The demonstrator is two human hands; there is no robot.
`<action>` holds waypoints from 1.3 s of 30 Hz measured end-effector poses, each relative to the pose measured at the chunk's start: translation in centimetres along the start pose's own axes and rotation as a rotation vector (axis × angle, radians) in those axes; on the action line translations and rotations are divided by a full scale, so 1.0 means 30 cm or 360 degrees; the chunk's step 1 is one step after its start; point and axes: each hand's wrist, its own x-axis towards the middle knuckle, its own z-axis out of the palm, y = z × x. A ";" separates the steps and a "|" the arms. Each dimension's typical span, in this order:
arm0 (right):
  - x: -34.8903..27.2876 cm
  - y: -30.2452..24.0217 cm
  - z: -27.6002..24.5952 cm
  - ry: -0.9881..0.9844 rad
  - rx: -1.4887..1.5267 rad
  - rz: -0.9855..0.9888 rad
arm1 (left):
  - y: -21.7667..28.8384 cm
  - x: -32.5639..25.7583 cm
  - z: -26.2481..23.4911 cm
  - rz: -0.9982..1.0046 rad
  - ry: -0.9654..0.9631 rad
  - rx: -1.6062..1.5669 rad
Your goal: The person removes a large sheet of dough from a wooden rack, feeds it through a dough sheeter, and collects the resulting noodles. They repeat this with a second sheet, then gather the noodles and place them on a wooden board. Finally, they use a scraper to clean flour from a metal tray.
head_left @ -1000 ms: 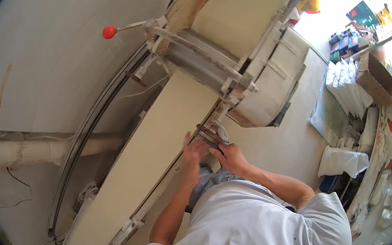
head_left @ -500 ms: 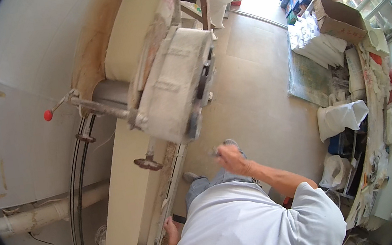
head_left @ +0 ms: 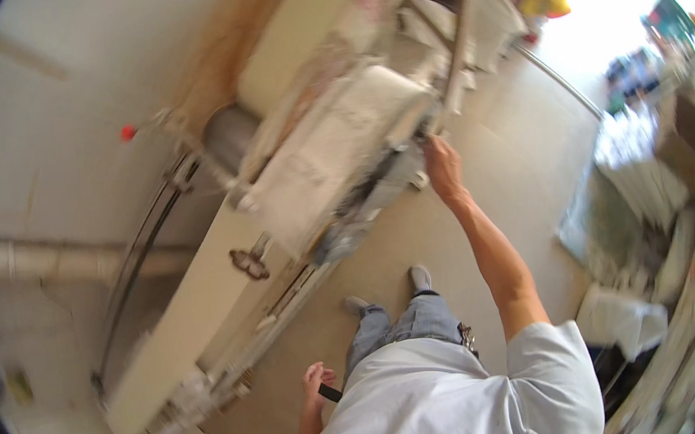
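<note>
Your right hand [head_left: 443, 166] reaches machine's far end [head_left: 432, 124], fingers curled at edge; firm grip unclear. Left hand [head_left: 316, 383] low, holding small dark handle [head_left: 330, 393]. Steady footing, reach slowly.

Person wears a white short-sleeved shirt [head_left: 449, 404] at lower centre, faded blue jeans [head_left: 408, 322] and light grey shoes [head_left: 420, 277]; forearms bare.

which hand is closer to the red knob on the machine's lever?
Left, though neither is close. The left hand hangs low by the hip, below and right of the red knob. The right hand reaches the machine's far end, farther right.
</note>
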 end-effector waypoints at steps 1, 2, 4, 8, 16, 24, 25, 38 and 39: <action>-0.019 0.040 0.022 -0.0088 -0.0038 -0.0014 | -0.031 -0.037 -0.002 -0.0059 0.0133 -0.0009; -0.057 0.080 0.041 0.0130 -0.0023 -0.0312 | -0.064 -0.065 -0.009 0.0170 0.0025 0.0090; -0.152 0.172 0.067 -0.0087 0.0661 0.0202 | -0.150 -0.128 -0.022 0.0132 0.0211 0.0207; -0.467 0.375 0.081 -0.0666 -0.0133 0.0143 | -0.329 -0.241 -0.036 -0.0138 0.0629 -0.0260; -1.151 -0.011 0.351 -0.2636 0.0038 0.0820 | -0.910 -0.589 -0.056 -0.0325 0.1051 -0.1066; -1.576 -0.962 0.638 -0.2703 0.0158 0.0063 | -1.547 -0.947 -0.317 -0.0534 0.1537 -0.1798; -1.625 -1.061 0.660 -0.2785 0.0199 -0.0023 | -1.592 -0.958 -0.366 -0.0495 0.1603 -0.1906; -2.097 -1.565 0.886 -0.3132 -0.0385 -0.0231 | -1.677 -0.765 -0.863 -0.0065 0.1349 -0.2316; -2.114 -1.588 0.911 -0.3151 -0.0396 -0.0235 | -1.677 -0.769 -0.882 -0.0077 0.1368 -0.2352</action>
